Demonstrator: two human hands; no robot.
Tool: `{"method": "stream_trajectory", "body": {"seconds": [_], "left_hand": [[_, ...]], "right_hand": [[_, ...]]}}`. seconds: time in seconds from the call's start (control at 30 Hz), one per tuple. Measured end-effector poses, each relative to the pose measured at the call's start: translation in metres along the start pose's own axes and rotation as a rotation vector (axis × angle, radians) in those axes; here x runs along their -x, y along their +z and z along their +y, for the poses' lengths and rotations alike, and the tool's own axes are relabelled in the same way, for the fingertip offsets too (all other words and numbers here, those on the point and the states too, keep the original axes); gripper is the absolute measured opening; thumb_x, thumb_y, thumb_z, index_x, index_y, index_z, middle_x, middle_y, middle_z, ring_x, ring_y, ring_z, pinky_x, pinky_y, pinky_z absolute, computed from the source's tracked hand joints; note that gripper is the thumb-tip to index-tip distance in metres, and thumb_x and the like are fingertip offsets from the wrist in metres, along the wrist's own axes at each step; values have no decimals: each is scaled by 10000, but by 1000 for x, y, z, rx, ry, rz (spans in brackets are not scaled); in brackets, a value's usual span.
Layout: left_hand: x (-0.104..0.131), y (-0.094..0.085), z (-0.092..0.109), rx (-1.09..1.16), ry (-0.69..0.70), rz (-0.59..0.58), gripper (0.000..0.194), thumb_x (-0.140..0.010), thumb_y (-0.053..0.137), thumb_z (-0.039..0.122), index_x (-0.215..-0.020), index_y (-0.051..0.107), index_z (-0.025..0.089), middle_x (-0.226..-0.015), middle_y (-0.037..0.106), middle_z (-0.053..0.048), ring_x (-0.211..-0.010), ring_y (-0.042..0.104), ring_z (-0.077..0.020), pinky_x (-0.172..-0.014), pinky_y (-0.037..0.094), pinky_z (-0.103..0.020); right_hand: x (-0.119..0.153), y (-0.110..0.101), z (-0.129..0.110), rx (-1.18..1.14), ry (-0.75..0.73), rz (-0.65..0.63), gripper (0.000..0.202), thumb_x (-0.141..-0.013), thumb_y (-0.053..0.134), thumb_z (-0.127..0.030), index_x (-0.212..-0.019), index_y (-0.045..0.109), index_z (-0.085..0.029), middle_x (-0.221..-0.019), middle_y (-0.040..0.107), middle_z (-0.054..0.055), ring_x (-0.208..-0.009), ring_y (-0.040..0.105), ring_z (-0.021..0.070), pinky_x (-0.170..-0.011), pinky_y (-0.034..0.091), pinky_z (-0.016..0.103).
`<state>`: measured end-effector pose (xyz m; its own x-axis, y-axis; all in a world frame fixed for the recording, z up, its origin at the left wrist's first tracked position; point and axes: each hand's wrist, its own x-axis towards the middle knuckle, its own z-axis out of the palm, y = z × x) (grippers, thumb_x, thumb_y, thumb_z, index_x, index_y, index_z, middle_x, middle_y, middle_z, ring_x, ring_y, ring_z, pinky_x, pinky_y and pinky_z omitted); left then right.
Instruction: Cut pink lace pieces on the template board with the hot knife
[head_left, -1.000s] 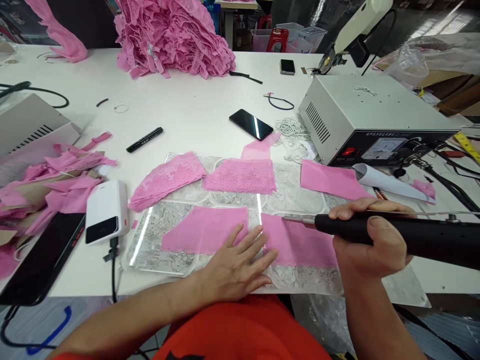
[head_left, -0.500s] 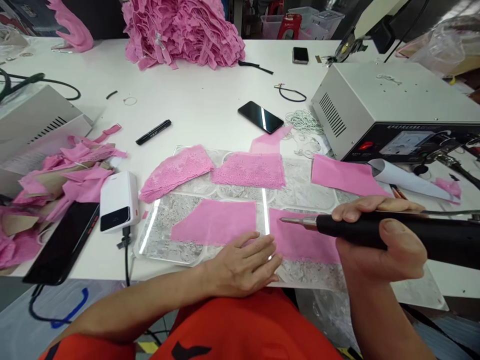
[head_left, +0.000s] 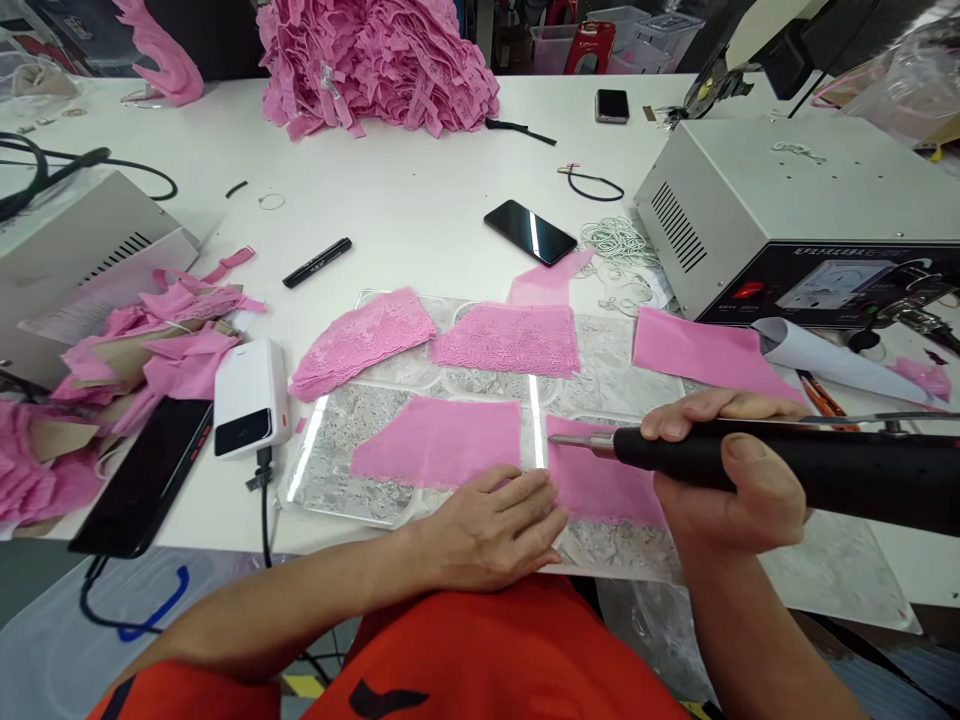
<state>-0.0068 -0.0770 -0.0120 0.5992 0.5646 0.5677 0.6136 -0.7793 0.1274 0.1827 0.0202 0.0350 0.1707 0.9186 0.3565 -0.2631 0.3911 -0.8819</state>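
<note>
My right hand (head_left: 731, 470) is wrapped round a black handheld tool (head_left: 825, 470), whose metal tip points left over the upper left edge of a flat pink piece (head_left: 607, 490). Palm down, my left hand (head_left: 491, 525) lies with its fingers stretched out at the gap between that piece and another flat pink piece (head_left: 442, 440). Both pieces rest on a marbled board (head_left: 337, 450). Behind them on the board are two stacks of pink lace, one curved (head_left: 364, 340) and one straighter (head_left: 510, 340).
A grey box with a meter (head_left: 795, 200) stands at the right. Pink scraps (head_left: 180, 365), a white power bank (head_left: 250, 395) and a black phone (head_left: 146, 475) lie at the left. A large pink heap (head_left: 382, 65) sits at the back.
The tool in my right hand has moved a little to the left, its tip now nearer the left edge of the right pink piece. The view has shifted slightly. My left hand stays in place.
</note>
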Motion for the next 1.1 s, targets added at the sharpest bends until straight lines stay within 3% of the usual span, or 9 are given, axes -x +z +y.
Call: {"method": "stream_trajectory", "body": {"seconds": [0.17, 0.5, 0.87, 0.97, 1.1], "left_hand": [[-3, -3, -1, -12, -8, -3, 309, -1072, 500, 315, -1109, 699, 82, -1076, 772, -140, -1099, 697, -227, -927, 554, -344], [-4, -3, 0, 0, -5, 9, 293, -1066, 506, 303, -1108, 686, 76, -1063, 766, -136, -1119, 686, -234, -932, 543, -344], [3, 1, 0, -13, 12, -54, 309, -1044, 547, 331, -1175, 668, 79, -1136, 748, -157, -1189, 660, -248, -980, 533, -358], [5, 0, 0, -18, 16, -81, 332, -1038, 555, 355, -1197, 664, 85, -1140, 743, -157, -1207, 647, -245, -1008, 520, -361], [-4, -5, 1, 5, 25, -106, 272, -1054, 507, 278, -1163, 673, 91, -1099, 748, -132, -1139, 663, -214, -973, 523, -330]], "right_hand": [[0, 2, -1, -55, -23, -16, 103, -680, 682, -235, -749, 606, -233, -701, 600, -28, -518, 544, 121, -489, 504, 308], [13, -15, -16, -109, 120, -95, 157, -729, 759, -328, -805, 654, -241, -707, 572, -17, -523, 537, 131, -485, 506, 327], [18, -14, -9, -107, 107, -115, 199, -732, 769, -343, -799, 622, -228, -719, 588, -16, -546, 547, 128, -518, 517, 320], [16, -14, -12, -85, 114, -35, 154, -696, 707, -315, -778, 610, -228, -708, 568, -14, -535, 527, 129, -507, 498, 324], [3, -38, -20, -33, -3, 294, 130, -568, 544, -257, -697, 559, -249, -677, 475, -10, -511, 449, 141, -468, 420, 335]]}}
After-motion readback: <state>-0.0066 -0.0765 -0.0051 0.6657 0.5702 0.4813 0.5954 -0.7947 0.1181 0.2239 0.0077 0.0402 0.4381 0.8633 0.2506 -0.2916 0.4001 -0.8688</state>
